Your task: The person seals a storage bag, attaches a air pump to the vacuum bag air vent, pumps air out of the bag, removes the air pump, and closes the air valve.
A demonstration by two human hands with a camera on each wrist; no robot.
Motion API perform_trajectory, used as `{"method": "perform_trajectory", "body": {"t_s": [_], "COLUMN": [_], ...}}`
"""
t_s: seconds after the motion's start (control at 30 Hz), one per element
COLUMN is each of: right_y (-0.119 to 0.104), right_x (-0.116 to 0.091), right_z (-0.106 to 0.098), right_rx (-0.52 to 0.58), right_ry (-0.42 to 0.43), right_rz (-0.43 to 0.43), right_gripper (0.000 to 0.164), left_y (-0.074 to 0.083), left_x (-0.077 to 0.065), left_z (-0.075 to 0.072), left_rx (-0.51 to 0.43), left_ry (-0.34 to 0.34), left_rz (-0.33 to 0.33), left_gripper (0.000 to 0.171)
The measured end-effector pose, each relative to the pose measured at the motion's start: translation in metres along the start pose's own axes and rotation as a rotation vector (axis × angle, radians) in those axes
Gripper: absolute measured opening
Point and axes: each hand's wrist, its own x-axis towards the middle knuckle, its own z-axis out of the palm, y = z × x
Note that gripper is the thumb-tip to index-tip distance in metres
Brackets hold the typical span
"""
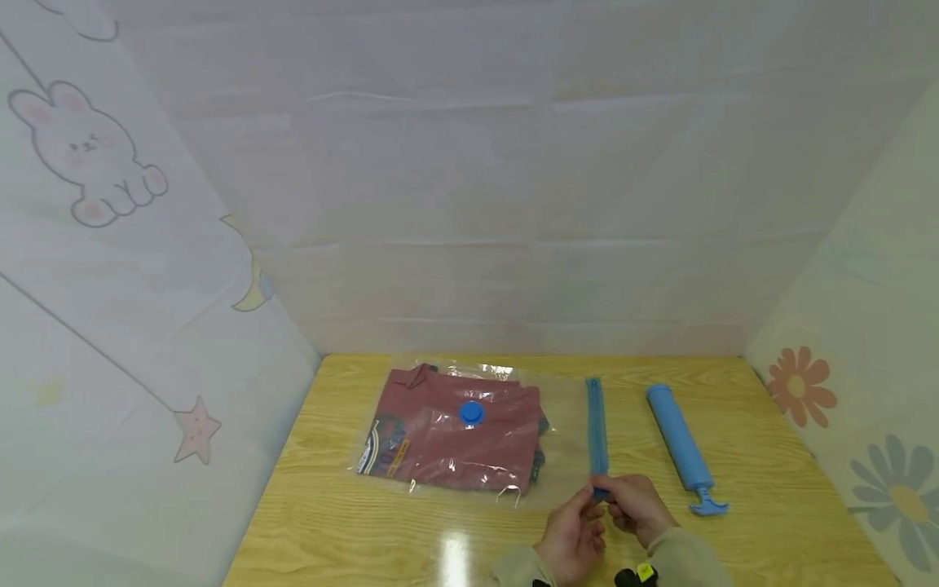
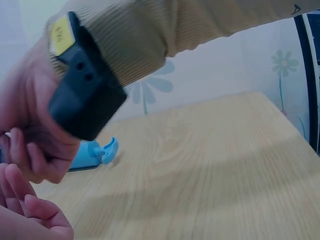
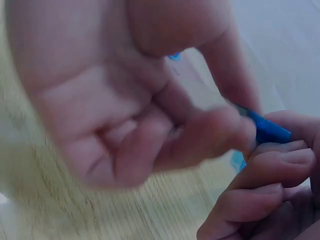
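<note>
A clear vacuum storage bag (image 1: pixel 561 424) lies flat on the table with a folded dark red shirt (image 1: pixel 469 448) inside. A round blue valve (image 1: pixel 472 413) sits on the bag, and a blue zip strip (image 1: pixel 597 428) runs along its right side. At the strip's near end, my left hand (image 1: pixel 574 538) pinches the bag's corner. Close beside it, my right hand (image 1: pixel 637 505) pinches the same end between thumb and index finger. The right wrist view shows a small blue piece (image 3: pixel 270 131) between both hands' fingertips; whether it is a slider or the strip's end I cannot tell.
A blue hand pump (image 1: pixel 678 440) lies on the wooden table (image 1: pixel 352 538) to the right of the bag, its handle toward the near side. Patterned sheets (image 1: pixel 513 179) hang behind the table and at both sides.
</note>
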Motion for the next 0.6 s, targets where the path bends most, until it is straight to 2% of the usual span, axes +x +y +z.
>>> {"method": "perform_trajectory", "body": {"t_s": [0.17, 0.23, 0.47, 0.6], "right_y": [0.0001, -0.0003, -0.0032, -0.0027], "right_x": [-0.0025, -0.0033, -0.0038, -0.0014], "right_z": [0.0007, 0.0004, 0.0025, 0.0045], "right_rx": [-0.019, -0.019, -0.015, -0.002], "right_ry": [-0.013, -0.027, -0.025, -0.011], "right_rz": [-0.014, -0.016, -0.023, -0.016], "right_gripper": [0.034, 0.035, 0.035, 0.033], "left_y": [0.0044, 0.005, 0.0069, 0.0081], "left_x": [0.0034, 0.0045, 0.0026, 0.0025], "left_z": [-0.0014, -0.0025, -0.004, -0.0048], "left_rx": [0.009, 0.015, -0.003, -0.011], "left_ry": [0.045, 0.05, -0.011, -0.02], "left_rz": [0.038, 0.031, 0.005, -0.003], "left_gripper": [0.01, 0.009, 0.012, 0.013]}}
